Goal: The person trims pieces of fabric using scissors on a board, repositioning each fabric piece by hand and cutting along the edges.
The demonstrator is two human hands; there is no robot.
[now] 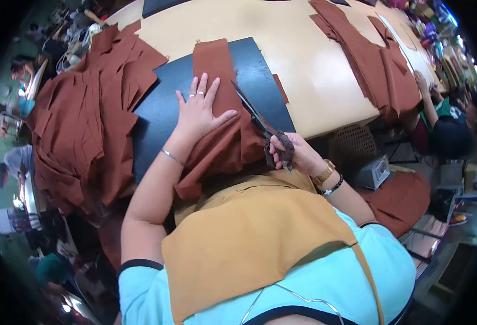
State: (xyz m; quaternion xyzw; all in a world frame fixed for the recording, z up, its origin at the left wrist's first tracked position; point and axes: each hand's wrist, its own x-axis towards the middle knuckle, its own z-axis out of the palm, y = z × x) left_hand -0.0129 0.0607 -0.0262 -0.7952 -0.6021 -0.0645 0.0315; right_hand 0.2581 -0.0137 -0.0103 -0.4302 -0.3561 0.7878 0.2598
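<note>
My left hand lies flat with its fingers spread, pressing on a strip of rust-brown cloth laid over a dark blue board. To its right, my right hand is closed round the cloth-wrapped handles of large scissors. The scissor blades point up and left, along the right edge of the cloth. Toward my body the cloth hangs in loose folds over the board's near edge, by my tan apron.
A big heap of rust-brown cloth lies at the left. More cut pieces rest on the pale table at the right. A person's hand reaches in there. A small grey box stands below the table's right side.
</note>
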